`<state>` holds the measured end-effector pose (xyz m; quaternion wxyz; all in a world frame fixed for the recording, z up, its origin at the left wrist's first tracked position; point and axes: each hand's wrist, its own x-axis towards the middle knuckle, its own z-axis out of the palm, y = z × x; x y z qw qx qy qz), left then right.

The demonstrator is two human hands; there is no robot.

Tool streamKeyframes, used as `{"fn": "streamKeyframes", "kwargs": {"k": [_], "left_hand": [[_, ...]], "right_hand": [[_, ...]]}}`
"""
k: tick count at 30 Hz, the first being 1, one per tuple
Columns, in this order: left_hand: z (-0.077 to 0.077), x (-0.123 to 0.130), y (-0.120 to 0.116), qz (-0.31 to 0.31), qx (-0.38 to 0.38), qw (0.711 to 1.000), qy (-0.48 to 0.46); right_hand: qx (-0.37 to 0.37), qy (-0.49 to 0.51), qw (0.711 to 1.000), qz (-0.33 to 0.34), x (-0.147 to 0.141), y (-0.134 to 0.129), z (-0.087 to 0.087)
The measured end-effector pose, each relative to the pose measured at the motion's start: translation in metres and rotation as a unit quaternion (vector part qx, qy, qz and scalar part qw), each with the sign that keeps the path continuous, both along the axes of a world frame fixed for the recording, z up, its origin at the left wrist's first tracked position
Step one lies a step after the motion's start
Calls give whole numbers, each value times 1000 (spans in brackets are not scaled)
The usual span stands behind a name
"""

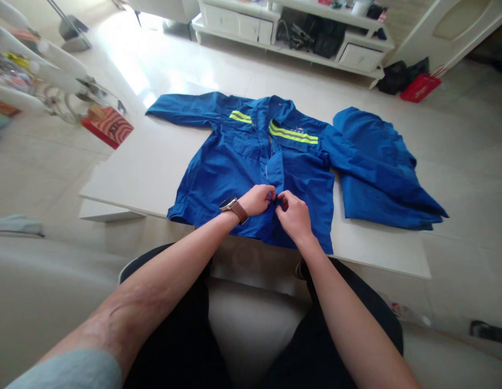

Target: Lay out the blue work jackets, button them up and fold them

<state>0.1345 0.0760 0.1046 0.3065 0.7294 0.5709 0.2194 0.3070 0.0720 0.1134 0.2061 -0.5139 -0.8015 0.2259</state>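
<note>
A blue work jacket (235,167) with yellow-green reflective strips lies spread out, front up, on a white table (125,167). Its collar points away from me, and the front opening is parted near the chest. My left hand (258,199), with a watch (233,208) on the wrist, pinches the left side of the front placket low down. Close beside it, almost touching, my right hand (294,215) pinches the other side of the placket. Any button or snap between the fingers is too small to make out.
More blue cloth (372,162) lies folded at the table's right, partly under the jacket's sleeve. A red box (107,127) and a blurred rack stand at left. A white TV cabinet (238,24) and a red bag (421,87) are beyond.
</note>
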Motion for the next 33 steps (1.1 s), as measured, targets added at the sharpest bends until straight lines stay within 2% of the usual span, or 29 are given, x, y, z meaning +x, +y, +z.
{"fn": "streamKeyframes", "kwargs": {"k": [4,9,15,21,29,33], "left_hand": [[1,-9,-2,10,25,1000,-5],[2,-9,4,25,45,999,7],[0,-5,10,37,52,998,4],[3,-10,9,42,14,997,-59],[10,-8,9,26,-26,994,-108],[16,-5,11,33,-31,990,-131]], "right_hand": [[8,39,999,-11,-1,2,0],[31,51,998,-15,5,2,14],[-2,81,994,-67,25,6,15],[-42,98,992,-62,26,6,12],[-39,123,989,-68,11,7,11],[-35,153,983,-96,6,7,9]]}}
